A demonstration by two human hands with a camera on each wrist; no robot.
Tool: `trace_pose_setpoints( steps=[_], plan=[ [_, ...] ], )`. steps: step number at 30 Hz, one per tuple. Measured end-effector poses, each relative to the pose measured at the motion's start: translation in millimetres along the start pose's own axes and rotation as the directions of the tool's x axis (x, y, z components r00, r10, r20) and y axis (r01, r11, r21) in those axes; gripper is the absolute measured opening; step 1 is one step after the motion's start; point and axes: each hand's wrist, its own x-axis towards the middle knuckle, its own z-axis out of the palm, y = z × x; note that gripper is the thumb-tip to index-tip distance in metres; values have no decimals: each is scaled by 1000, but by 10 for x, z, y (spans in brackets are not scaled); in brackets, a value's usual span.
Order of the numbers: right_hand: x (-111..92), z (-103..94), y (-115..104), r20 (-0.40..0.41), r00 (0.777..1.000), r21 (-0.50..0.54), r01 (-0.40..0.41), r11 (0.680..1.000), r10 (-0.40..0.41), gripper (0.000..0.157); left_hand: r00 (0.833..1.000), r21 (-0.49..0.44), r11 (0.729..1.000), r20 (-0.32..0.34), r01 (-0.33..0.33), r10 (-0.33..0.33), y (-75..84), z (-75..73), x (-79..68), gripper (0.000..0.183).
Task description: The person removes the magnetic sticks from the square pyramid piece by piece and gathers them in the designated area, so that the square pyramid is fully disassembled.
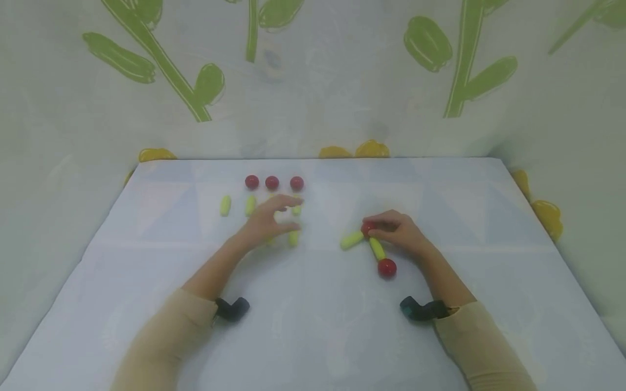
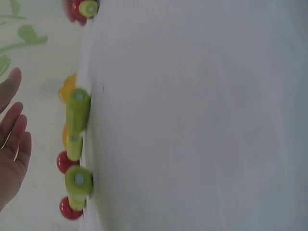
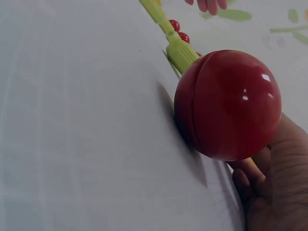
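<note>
My right hand (image 1: 403, 233) pinches a red ball (image 1: 368, 229) between thumb and fingers. Two yellow-green rods meet that ball: one rod (image 1: 352, 240) points left, the other rod (image 1: 377, 248) runs toward me to a second red ball (image 1: 387, 268). That nearer ball looms large and glossy in the right wrist view, hiding part of the hand. Over the loose rods on the left, my left hand (image 1: 261, 221) hovers with thumb and fingers spread, holding nothing. A rod (image 1: 294, 238) shows beneath its thumb, another rod (image 1: 296, 206) beside its fingertips; the hand partly covers others.
Along the back left lie three loose red balls, the rightmost ball (image 1: 296, 183) slightly apart. Two more rods, an outer rod (image 1: 225, 206) and an inner rod (image 1: 250, 205), lie in front of them. The white tabletop (image 1: 313, 326) ends at a wall (image 1: 332, 98) with painted leaves.
</note>
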Motion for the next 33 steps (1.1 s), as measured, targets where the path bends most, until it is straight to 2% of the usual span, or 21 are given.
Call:
trace_pose_setpoints(
  steps=[3,7,12,16,22,25,29,33],
  plan=[
    [-2,10,6,23,999,-4,24,1000,-24,38,995,-34,999,96,-17,20,95,191,4,52],
    [-8,12,-3,41,999,-19,14,1000,-13,37,984,-84,996,173,-17,32,171,459,51,51],
    [6,7,-7,78,993,-30,88,996,-85,33,964,-131,990,248,-59,91,149,774,147,52],
    [23,4,-1,110,985,-53,138,989,-132,32,942,-156,982,301,-108,151,118,941,216,49],
    [14,13,-35,119,983,-88,150,985,-139,32,911,-83,981,365,-175,193,120,1020,254,46],
    [-26,5,-176,129,978,-87,176,980,-164,30,899,-43,974,378,-222,221,130,1018,254,48],
    [-68,-11,-331,135,974,-88,195,977,-182,29,889,-24,965,383,-262,251,131,1016,258,49],
    [-76,-15,-343,123,978,-84,178,980,-167,30,878,-14,957,394,-290,272,123,1017,265,51]
  ],
)
